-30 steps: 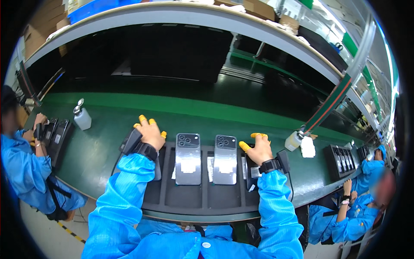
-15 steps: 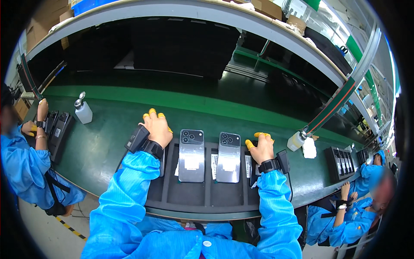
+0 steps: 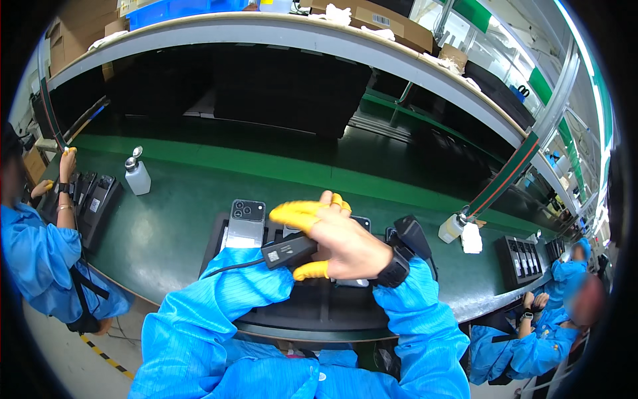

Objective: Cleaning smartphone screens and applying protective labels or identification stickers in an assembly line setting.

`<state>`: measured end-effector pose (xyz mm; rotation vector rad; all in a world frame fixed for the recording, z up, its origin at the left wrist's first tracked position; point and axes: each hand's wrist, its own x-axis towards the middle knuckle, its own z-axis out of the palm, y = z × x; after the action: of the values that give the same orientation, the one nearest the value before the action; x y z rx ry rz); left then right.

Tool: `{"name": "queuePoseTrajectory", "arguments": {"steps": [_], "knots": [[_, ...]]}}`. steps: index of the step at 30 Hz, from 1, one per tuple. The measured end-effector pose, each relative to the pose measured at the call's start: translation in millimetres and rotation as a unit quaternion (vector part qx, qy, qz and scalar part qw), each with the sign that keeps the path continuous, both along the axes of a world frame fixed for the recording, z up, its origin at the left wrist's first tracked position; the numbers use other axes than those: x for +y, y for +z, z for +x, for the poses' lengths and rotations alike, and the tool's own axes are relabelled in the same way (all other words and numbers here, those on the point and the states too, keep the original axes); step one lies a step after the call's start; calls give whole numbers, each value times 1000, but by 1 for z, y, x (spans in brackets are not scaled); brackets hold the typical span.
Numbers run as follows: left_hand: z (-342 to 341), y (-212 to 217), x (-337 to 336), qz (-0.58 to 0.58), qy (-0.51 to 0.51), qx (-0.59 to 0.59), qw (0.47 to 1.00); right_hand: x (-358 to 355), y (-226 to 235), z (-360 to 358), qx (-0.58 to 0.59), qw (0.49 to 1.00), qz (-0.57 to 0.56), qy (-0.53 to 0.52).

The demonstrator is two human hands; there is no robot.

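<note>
My right hand (image 3: 349, 245), with yellow finger cots, reaches leftward across my left hand; its fingers are stretched out and its thumb stands apart. My left hand is largely hidden behind it. The black device (image 3: 290, 252) on my left wrist lies between my right fingers and thumb; whether they touch it is unclear. Yellow-capped fingertips (image 3: 337, 201) showing above my right hand seem to be my left hand's. Beneath the hands is a dark compartmented tray (image 3: 286, 309). A phone (image 3: 247, 223) with its cameras upward lies at its left; another phone (image 3: 363, 223) is partly covered.
A white pump bottle (image 3: 137, 176) stands at the left, a second bottle (image 3: 452, 229) with white wipes (image 3: 471, 238) at the right. Co-workers in blue sit on both sides, near other trays (image 3: 518, 258). A shelf (image 3: 266, 25) spans the far side above the green bench.
My hands have come together over the tray, my left moving right and my right moving left across it. The view has shifted slightly, and the leftmost phone is uncovered.
</note>
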<state>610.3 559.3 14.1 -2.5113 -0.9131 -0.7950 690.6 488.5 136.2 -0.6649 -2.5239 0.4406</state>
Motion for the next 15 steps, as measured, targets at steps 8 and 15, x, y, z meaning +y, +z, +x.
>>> {"name": "queuePoseTrajectory", "arguments": {"steps": [8,15], "knots": [[-22,-45,45,-399,-351,-309,789,-13,-18,3,71,994,78,-33],[-8,50,-17,-287,-162,-261,907,-17,-21,2,84,986,140,-23]]}}
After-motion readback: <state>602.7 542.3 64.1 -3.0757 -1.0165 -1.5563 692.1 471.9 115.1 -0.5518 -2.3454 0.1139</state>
